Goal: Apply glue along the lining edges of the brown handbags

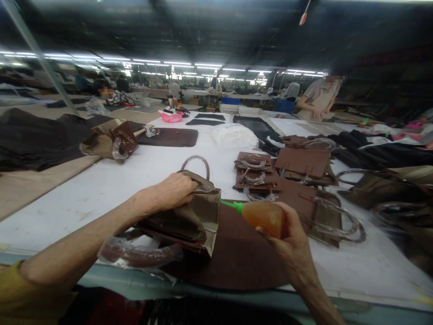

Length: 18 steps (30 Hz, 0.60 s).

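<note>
My left hand [176, 189] is closed on the upper edge of a brown handbag [189, 221] that lies on a dark brown mat [243, 257] near the table's front edge. My right hand [287, 234] grips an orange squeeze bottle [262, 216] with a green nozzle. The nozzle tip touches the bag's right side edge. The bag's handles are wrapped in clear plastic, one arching up behind my left hand and one lying at the front left.
Several more brown handbags [304, 164] and bag parts lie on the white table [101, 189] to the right and at the far left. A white sack [233, 135], a pink bowl [171, 116] and dark leather sheets sit farther back. A person [320, 99] stands at the far right.
</note>
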Each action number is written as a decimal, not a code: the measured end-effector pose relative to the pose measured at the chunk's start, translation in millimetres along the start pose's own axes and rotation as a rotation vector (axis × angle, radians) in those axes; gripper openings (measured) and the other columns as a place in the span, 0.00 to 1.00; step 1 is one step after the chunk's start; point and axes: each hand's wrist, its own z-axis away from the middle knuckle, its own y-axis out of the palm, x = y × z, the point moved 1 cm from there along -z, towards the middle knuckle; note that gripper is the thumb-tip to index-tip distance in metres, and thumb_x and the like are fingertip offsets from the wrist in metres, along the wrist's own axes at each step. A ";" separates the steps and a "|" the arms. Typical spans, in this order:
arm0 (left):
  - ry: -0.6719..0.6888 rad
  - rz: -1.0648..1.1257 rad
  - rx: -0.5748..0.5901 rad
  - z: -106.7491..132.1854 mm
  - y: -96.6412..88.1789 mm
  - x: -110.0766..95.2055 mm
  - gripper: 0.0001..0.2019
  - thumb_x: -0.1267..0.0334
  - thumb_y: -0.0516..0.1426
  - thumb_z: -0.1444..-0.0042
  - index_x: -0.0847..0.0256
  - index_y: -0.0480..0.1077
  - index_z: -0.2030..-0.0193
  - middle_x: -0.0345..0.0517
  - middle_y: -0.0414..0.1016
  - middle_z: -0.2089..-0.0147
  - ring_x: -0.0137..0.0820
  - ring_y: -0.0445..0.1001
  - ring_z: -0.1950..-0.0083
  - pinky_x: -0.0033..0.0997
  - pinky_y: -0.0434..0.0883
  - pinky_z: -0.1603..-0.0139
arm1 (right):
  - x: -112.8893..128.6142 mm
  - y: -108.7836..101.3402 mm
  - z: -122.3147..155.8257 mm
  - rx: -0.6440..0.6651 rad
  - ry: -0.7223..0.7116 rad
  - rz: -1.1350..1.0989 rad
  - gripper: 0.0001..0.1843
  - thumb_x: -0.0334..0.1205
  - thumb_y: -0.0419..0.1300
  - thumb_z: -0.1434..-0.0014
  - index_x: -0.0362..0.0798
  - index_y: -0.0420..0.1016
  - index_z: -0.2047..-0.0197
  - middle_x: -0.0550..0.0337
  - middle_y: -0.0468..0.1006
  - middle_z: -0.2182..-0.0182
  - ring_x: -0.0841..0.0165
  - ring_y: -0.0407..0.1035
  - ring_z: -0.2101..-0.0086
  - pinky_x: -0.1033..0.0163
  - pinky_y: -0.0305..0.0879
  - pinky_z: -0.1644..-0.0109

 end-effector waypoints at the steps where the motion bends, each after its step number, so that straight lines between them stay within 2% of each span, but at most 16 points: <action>1: 0.000 -0.002 -0.004 -0.4 0.8 0.1 0.09 0.69 0.53 0.49 0.63 0.72 0.62 0.50 0.75 0.66 0.36 0.73 0.65 0.32 0.67 0.64 | -2.7 0.6 1.7 0.001 0.012 0.010 0.30 0.49 0.67 0.55 0.51 0.62 0.50 0.57 0.69 0.57 0.59 0.66 0.58 0.57 0.63 0.54; 8: 0.014 -0.049 0.020 -2.7 1.0 -1.3 0.08 0.69 0.51 0.47 0.63 0.71 0.65 0.51 0.75 0.67 0.38 0.73 0.66 0.34 0.67 0.65 | -14.8 3.2 12.9 0.012 0.084 0.040 0.30 0.50 0.66 0.55 0.50 0.62 0.51 0.57 0.70 0.59 0.59 0.67 0.61 0.59 0.64 0.57; 14: -0.012 -0.057 0.052 -1.0 -2.6 -4.3 0.08 0.69 0.51 0.47 0.64 0.71 0.65 0.52 0.75 0.67 0.38 0.73 0.65 0.34 0.67 0.65 | -34.8 10.9 25.9 0.081 0.151 0.095 0.30 0.52 0.64 0.53 0.50 0.62 0.49 0.57 0.70 0.58 0.58 0.67 0.60 0.58 0.64 0.55; 18: -0.017 -0.055 0.056 1.9 -2.5 -5.5 0.08 0.68 0.51 0.47 0.64 0.71 0.66 0.51 0.76 0.67 0.38 0.73 0.65 0.33 0.68 0.65 | -42.8 17.8 35.4 0.105 0.233 0.134 0.32 0.53 0.64 0.55 0.49 0.63 0.49 0.58 0.72 0.63 0.58 0.68 0.63 0.56 0.64 0.58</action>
